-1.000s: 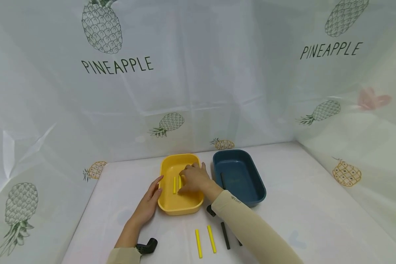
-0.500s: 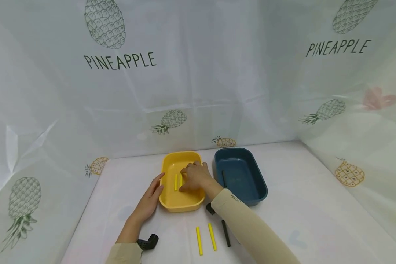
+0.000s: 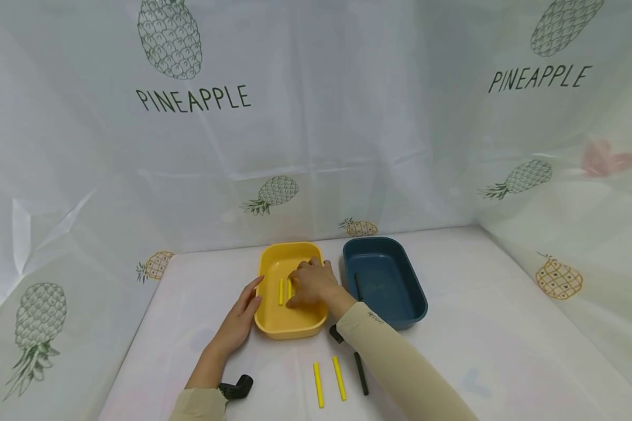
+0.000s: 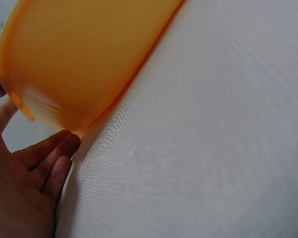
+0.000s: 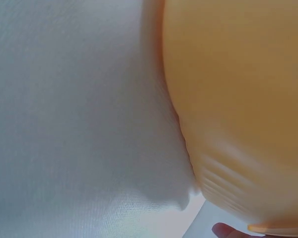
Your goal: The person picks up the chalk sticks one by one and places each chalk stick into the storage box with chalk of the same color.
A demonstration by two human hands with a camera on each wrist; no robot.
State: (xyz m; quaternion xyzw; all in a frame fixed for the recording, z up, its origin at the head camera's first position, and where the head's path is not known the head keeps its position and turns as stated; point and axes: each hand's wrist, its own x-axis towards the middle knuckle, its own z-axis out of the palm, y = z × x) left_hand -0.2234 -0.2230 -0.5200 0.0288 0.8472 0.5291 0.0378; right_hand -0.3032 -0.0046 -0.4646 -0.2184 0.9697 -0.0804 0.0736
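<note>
In the head view, my left hand rests against the left side of the yellow tray, fingers at its rim. The left wrist view shows my left fingers lying loosely against the tray's outer wall. My right hand reaches over the tray's right side. Its thumb and forefinger pinch a yellow stick low inside the tray, near its two ends. Just left of it lies another yellow stick, parallel. Most of the right hand is out of the right wrist view; only a fingertip shows beyond the tray.
A dark blue tray stands to the right, a black stick inside it. In front, on the white cloth, lie two yellow sticks and a black stick, beside the right forearm. A pineapple-printed sheet hangs behind.
The head view has shifted slightly. Both hands stay almost still at the yellow tray. The right forearm now covers a second black stick on the cloth that showed partly before.
</note>
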